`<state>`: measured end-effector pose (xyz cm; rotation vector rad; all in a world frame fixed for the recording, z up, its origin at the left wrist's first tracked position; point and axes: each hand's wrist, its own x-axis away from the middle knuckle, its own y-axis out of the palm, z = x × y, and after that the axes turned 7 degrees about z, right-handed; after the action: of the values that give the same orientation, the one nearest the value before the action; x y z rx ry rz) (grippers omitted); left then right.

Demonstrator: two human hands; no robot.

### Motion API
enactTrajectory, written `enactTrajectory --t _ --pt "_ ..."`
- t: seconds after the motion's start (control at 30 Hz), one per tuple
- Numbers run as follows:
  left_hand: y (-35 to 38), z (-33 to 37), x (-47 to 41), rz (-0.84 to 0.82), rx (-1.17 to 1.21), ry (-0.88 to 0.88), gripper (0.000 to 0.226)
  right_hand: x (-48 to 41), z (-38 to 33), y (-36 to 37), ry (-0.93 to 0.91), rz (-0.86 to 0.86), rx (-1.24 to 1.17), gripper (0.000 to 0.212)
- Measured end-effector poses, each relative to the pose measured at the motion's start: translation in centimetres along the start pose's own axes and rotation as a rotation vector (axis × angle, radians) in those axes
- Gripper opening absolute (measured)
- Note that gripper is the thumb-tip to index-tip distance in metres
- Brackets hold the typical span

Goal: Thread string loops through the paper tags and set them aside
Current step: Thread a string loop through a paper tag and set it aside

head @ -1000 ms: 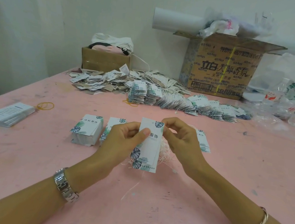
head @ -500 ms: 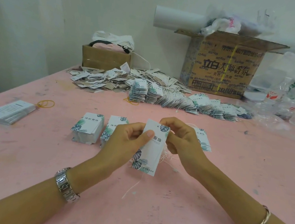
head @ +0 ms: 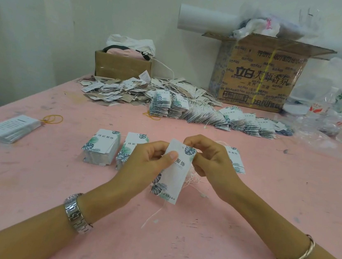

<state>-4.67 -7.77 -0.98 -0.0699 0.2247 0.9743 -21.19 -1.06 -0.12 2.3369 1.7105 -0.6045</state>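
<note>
I hold a white paper tag [head: 174, 176] with green leaf print upright over the pink table [head: 30, 176]. My left hand [head: 147, 163] grips its left edge, thumb across the front. My right hand [head: 211, 158] pinches the tag's top right corner, where the hole is hidden under the fingers. A thin pale string [head: 153, 215] hangs below the tag onto the table. A tangle of loose string loops [head: 192, 178] lies under my right hand. Two stacks of unthreaded tags [head: 102, 150] stand left of my hands, and a third stack [head: 235, 161] is partly hidden behind my right hand.
A long row of threaded tags [head: 210, 117] and a loose heap of tags [head: 116, 92] lie further back. A small box [head: 122, 65] and a large printed carton [head: 258, 75] stand by the wall. A card stack [head: 11, 128] with rubber bands [head: 53, 118] lies left; plastic bags [head: 335, 119] right.
The tag has tilted a little to the right and risen slightly. My right fingers have shifted over its top corner. Both hands stay in the same spot.
</note>
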Motion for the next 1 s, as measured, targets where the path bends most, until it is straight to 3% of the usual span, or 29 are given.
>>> enactTrajectory --t 0.17,0.4,0.77,1.0 --pt "0.22 -0.20 0.31 0.169 -0.114 0.150 0.031 -0.07 0.31 -0.10 0.056 -0.013 -0.054 0.022" --pt "0.47 0.07 0.98 0.159 -0.330 0.461 0.014 -0.23 0.53 0.09 0.101 -0.034 -0.097 0.022" --pt "0.15 0.38 0.84 0.215 -0.297 0.489 0.006 -0.21 0.45 -0.35 0.071 -0.078 -0.083 0.006" --pt "0.09 0.26 0.79 0.213 -0.344 0.495 0.003 -0.11 0.17 -0.18 0.033 -0.120 -0.048 0.009"
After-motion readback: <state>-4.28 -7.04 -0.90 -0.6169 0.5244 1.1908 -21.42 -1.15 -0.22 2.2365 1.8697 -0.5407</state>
